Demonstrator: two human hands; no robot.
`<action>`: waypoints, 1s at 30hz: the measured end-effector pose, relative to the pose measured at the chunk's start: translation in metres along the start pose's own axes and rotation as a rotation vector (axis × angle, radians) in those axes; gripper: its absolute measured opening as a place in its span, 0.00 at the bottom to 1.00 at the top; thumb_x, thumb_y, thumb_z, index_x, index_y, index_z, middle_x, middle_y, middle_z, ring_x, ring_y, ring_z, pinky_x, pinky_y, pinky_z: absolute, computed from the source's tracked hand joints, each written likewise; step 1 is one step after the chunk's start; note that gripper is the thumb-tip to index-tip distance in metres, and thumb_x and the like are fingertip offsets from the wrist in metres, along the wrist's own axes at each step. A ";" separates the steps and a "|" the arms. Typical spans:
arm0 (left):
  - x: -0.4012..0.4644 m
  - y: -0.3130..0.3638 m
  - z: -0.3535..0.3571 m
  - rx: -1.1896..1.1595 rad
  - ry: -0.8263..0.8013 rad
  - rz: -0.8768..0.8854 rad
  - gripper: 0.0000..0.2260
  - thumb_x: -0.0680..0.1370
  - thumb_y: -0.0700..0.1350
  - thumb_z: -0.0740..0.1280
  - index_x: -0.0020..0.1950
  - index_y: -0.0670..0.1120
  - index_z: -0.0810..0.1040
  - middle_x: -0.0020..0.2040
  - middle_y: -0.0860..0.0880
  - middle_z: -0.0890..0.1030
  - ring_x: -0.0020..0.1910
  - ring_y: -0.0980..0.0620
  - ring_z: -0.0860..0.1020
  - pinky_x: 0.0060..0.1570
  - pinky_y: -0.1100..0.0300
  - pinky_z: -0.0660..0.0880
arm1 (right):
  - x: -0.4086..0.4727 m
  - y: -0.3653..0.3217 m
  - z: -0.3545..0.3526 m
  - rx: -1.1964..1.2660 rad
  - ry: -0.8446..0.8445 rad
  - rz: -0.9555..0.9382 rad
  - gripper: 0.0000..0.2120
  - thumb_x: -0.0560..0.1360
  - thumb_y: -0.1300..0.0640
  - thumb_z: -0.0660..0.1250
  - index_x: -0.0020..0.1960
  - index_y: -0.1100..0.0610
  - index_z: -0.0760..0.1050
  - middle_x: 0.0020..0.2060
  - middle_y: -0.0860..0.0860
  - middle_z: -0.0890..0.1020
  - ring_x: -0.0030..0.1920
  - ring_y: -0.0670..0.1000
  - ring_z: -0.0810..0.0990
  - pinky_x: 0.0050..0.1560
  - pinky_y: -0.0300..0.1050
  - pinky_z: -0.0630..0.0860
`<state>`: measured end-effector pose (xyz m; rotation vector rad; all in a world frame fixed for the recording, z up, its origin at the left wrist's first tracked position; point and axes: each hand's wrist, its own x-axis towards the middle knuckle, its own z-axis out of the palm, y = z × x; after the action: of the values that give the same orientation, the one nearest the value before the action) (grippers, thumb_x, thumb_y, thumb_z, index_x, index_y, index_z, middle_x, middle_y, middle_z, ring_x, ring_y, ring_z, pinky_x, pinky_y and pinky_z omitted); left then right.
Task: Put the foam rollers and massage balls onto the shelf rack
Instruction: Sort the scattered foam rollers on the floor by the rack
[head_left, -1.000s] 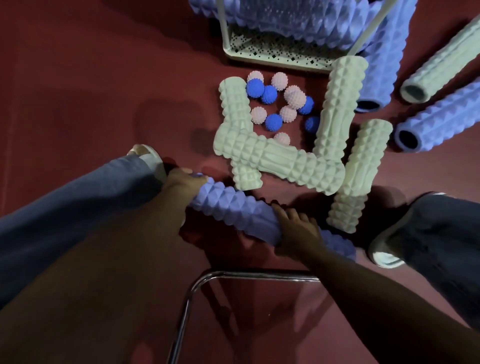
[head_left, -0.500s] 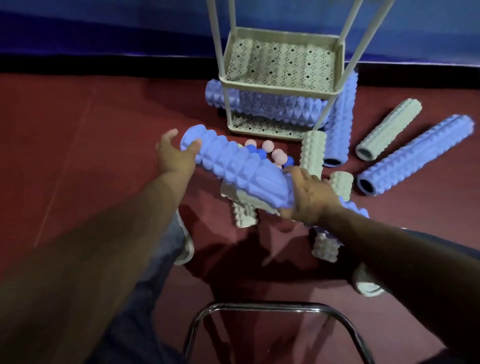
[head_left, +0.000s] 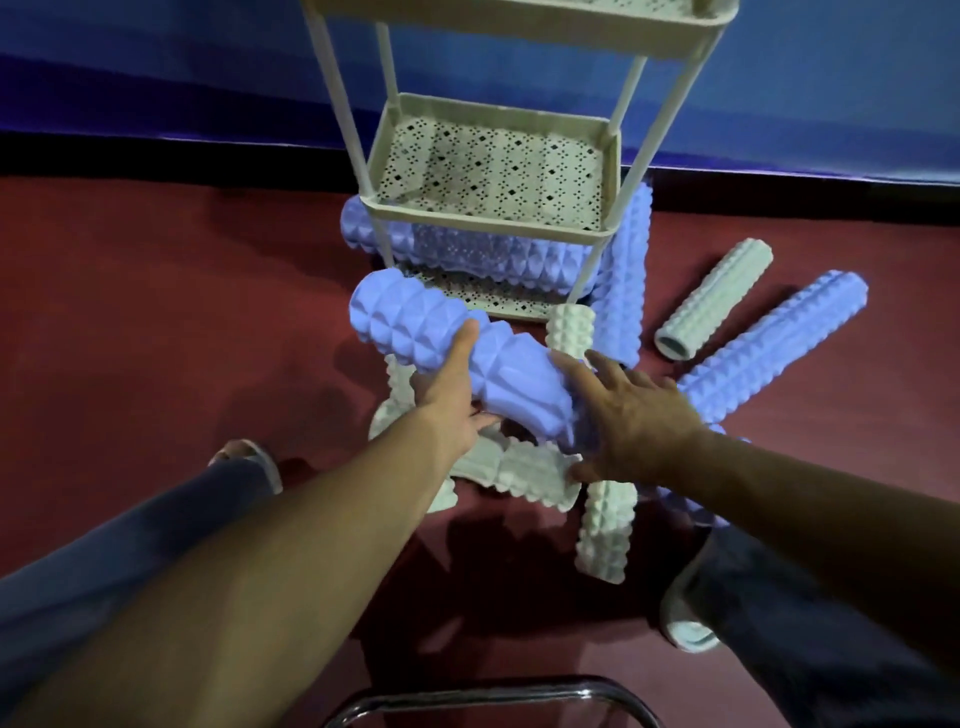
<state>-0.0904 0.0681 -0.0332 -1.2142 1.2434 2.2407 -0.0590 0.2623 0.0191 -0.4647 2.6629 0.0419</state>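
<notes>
I hold a blue ridged foam roller (head_left: 426, 327) in the air just in front of the pale green shelf rack (head_left: 488, 219). My left hand (head_left: 449, 400) grips it from below at its middle. My right hand (head_left: 636, 418) cups its near end with fingers spread. Another blue roller (head_left: 493, 254) lies on the rack's bottom tier. The middle tier is bare. Several pale green rollers (head_left: 519, 475) lie crossed on the floor beneath my hands. The massage balls are hidden behind the held roller.
Right of the rack, a blue roller (head_left: 623, 291) leans against it, and a pale green roller (head_left: 714, 299) and a blue roller (head_left: 774, 343) lie on the red floor. My slippered feet (head_left: 685, 626) flank the pile. A metal chair frame (head_left: 488, 699) is at the bottom edge.
I have lifted the blue roller off the floor and carried it up toward the rack. My left hand slid from its far end to its middle, and my right hand's fingers have spread.
</notes>
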 end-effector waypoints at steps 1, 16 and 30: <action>0.007 -0.005 0.008 -0.009 0.023 -0.005 0.31 0.65 0.60 0.77 0.63 0.50 0.74 0.56 0.46 0.83 0.52 0.42 0.82 0.34 0.46 0.81 | 0.002 0.015 0.004 -0.043 0.014 0.008 0.61 0.59 0.30 0.73 0.77 0.41 0.36 0.78 0.53 0.53 0.72 0.60 0.66 0.63 0.58 0.69; -0.002 -0.056 0.119 -0.097 0.092 -0.029 0.34 0.59 0.62 0.79 0.61 0.53 0.73 0.55 0.49 0.81 0.48 0.44 0.84 0.37 0.41 0.82 | 0.000 0.111 0.029 -0.161 0.289 0.146 0.59 0.53 0.35 0.80 0.76 0.47 0.54 0.68 0.57 0.71 0.60 0.65 0.74 0.58 0.64 0.70; -0.004 -0.058 0.138 0.402 -0.207 0.014 0.12 0.80 0.51 0.64 0.61 0.49 0.75 0.57 0.50 0.79 0.55 0.51 0.78 0.57 0.50 0.77 | -0.040 0.204 0.015 -0.013 0.197 0.431 0.50 0.59 0.36 0.75 0.74 0.41 0.56 0.67 0.51 0.72 0.63 0.60 0.73 0.58 0.56 0.68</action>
<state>-0.1259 0.2134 -0.0245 -0.8042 1.5222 1.9365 -0.0862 0.4690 0.0140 0.1148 2.9092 0.1496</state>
